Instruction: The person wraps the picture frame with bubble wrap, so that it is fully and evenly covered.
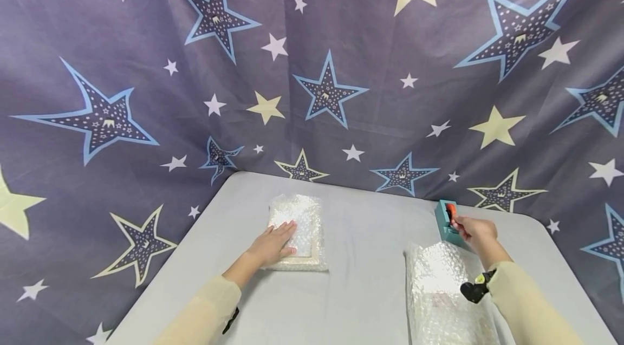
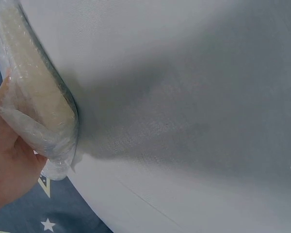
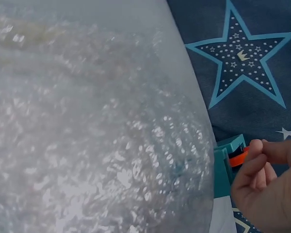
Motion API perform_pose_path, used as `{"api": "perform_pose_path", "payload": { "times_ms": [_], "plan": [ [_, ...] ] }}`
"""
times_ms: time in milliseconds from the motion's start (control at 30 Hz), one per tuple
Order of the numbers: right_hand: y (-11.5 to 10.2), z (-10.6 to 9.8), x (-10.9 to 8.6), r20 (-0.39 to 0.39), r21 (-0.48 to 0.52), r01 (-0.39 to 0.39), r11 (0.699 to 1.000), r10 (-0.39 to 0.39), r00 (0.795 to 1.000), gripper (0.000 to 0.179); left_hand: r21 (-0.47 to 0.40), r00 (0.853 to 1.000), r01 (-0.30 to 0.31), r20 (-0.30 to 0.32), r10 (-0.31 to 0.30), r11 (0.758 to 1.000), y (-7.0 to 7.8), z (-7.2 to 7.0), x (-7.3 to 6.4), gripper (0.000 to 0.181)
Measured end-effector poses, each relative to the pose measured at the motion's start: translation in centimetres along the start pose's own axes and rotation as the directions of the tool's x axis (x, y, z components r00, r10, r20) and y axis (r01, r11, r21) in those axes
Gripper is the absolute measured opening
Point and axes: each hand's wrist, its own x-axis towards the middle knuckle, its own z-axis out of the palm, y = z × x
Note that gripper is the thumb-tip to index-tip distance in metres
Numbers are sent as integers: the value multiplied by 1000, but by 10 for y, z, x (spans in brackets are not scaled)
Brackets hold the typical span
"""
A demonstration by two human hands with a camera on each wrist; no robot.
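In the head view a flat package in bubble wrap lies on the left half of the table. My left hand rests on it with fingers extended, and the left wrist view shows the wrapped edge beside that hand. At the back right stands a teal tape dispenser with an orange wheel. Curled fingers and thumb of my right hand pinch at that orange part. Whether a strip of clear tape lies between the fingertips is too small to see.
A larger sheet or bundle of bubble wrap lies at the front right, just before the dispenser. The pale table has rounded back corners. Behind it hangs a dark star-patterned cloth. Dark wrist straps sit at both sleeves.
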Motion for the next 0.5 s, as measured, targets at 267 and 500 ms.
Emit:
{"api": "perform_pose_path", "payload": {
  "times_ms": [267,500],
  "plan": [
    [-4,-1,-4,151,70,-78,995,66,986,45,0,1000,7,-6,-7,1000,0,0,0,68],
    [0,-1,-2,178,112,-109,988,88,980,51,2,1000,-1,-17,1,1000,-1,2,0,68]
  ]
}}
